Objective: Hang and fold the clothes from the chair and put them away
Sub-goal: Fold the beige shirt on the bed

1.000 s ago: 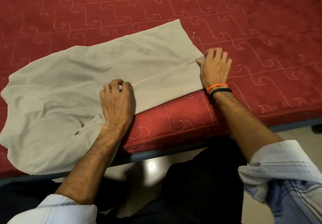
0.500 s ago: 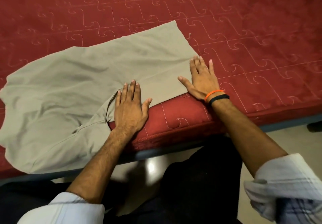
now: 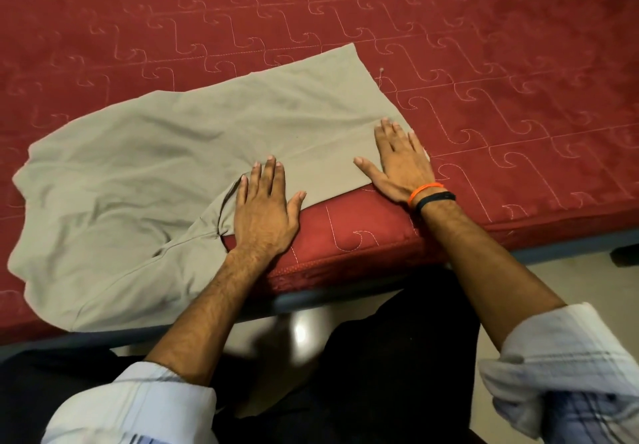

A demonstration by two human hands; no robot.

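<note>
**Smoothing a garment flat on the bed before the next fold**

Head view. A khaki-grey garment [image 3: 179, 153], apparently trousers already doubled leg on leg, lies on the red quilted mattress [image 3: 449, 46] of a bed, near its front edge. Its long axis runs from the lower left to the upper right of the frame: the wider, rumpled end sits at the left and partly overhangs the mattress edge, while the narrow hem end points up and to the right, ending in a straight cut edge.

The left hand [image 3: 264, 212] lies palm down, fingers spread, across the near edge of the cloth about midway along it, just beside a puckered seam; its heel rests on bare mattress. The right hand [image 3: 401, 163] lies likewise flat and splayed on the hem end, with the wrist, which wears an orange band [image 3: 424, 190] and a black band [image 3: 436, 199], off the cloth. Neither hand closes on anything: each grip is wide, pressing rather than holding.

Judged from this placement, the two palms pin and flatten the leg section so the layers stay aligned and creases are pushed out. The left end remains wrinkled and probably needs the same treatment before folding across the long axis.
</note>
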